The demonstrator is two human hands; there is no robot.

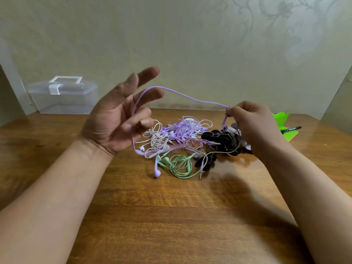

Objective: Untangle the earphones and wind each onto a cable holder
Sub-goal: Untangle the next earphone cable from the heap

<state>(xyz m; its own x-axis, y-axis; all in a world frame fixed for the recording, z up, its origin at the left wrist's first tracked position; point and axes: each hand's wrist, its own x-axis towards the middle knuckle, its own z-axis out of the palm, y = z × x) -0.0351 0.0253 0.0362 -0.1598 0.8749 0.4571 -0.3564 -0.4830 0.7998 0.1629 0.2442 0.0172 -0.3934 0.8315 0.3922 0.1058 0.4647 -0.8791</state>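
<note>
A purple earphone cable (pixel 190 98) stretches in the air between my two hands. My left hand (pixel 122 115) is raised palm-up with fingers spread, and the cable loops over its middle fingers and hangs down to the table. My right hand (pixel 253 122) pinches the cable's other end above a pile of black cable holders (pixel 219 141). Below lies a tangle of purple and white earphones (pixel 177 134), and a coiled green earphone (pixel 179 164) sits in front of it.
A clear plastic box with a white latch (pixel 64 94) stands at the back left of the wooden table (pixel 152 216). Green paper (pixel 282 122) and a black marker (pixel 291 129) lie at the back right. A wall rises close behind.
</note>
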